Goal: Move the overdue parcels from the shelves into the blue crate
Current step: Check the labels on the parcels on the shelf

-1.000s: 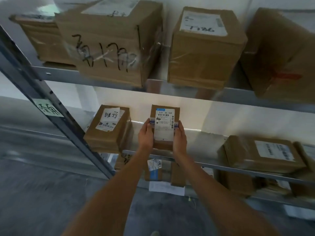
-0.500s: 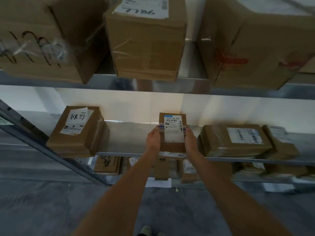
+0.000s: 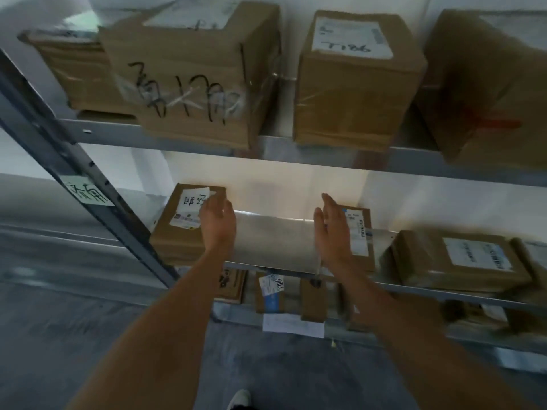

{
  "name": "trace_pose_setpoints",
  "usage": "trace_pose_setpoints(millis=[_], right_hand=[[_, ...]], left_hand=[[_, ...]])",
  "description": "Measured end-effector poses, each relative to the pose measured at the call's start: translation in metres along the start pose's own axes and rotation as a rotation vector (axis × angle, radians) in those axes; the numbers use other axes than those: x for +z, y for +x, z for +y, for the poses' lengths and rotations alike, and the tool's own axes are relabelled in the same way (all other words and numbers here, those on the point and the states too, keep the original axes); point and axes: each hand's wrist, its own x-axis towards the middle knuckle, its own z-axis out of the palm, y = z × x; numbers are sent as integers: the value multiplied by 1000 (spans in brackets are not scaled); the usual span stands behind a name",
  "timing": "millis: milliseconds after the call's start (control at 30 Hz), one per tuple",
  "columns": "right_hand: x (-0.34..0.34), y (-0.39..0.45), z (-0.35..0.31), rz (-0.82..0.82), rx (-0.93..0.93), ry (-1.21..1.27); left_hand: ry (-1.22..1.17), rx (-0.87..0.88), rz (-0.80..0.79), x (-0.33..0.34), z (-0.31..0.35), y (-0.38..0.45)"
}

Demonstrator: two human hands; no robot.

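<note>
On the middle shelf (image 3: 275, 241) a small brown parcel with a white barcode label (image 3: 359, 241) lies just right of my right hand (image 3: 333, 229), whose fingers are straight and hold nothing. My left hand (image 3: 217, 223) reaches with relaxed fingers over the right edge of another brown parcel with a handwritten white note (image 3: 180, 226) at the shelf's left end; whether it touches is unclear. A flat parcel with a printed label (image 3: 461, 261) lies further right. The blue crate is out of view.
Large cardboard boxes (image 3: 195, 75) (image 3: 355, 81) fill the top shelf. A grey metal upright (image 3: 74, 161) with a paper tag slants down the left. More small parcels (image 3: 272, 294) stand on the low shelf. My shoe (image 3: 239, 399) shows on the grey floor.
Both hands have let go of the small barcode parcel, which now lies on the shelf. The hands have spread apart, the left one moving to the left-hand parcel.
</note>
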Motion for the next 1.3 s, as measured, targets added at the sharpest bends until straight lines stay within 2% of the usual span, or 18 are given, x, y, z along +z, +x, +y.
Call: trace_pose_setpoints(millis=[167,233,333,467,567,733,867,933,1000,1067,1133,1200,1300], right_hand=[[96,-5,-58,-265,110,122],[131,-8,-78,-334,180,153],[172,-7,-100,-348,332,227],[204,-10,-116,-311,471,381],[216,-17,-113,-255,508,485],[201,-29,-87,64,528,379],[170,-27,-49,175,611,275],[152,-22,-38,201,591,232],[139,-16,-26,175,566,259],[135,-13,-21,91,578,272],[136,-14,-19,57,572,247],[139,-16,-22,70,543,190],[143,-23,-27,121,517,130]], left_hand=[[180,-127,59,-72,-56,69],[175,-161,-7,-92,-71,85],[125,-258,-160,-101,-85,103],[77,-352,-337,-97,-105,117],[93,-280,-449,-93,-110,118],[35,-187,-675,-79,-99,119],[144,46,-836,-54,-79,120],[270,159,-754,-40,-76,119],[334,202,-489,-31,-78,109],[244,95,-200,-33,-77,91],[96,-71,-24,-35,-80,68],[-139,-242,-6,-38,-86,40],[-463,-411,-92,-44,-95,-1]])
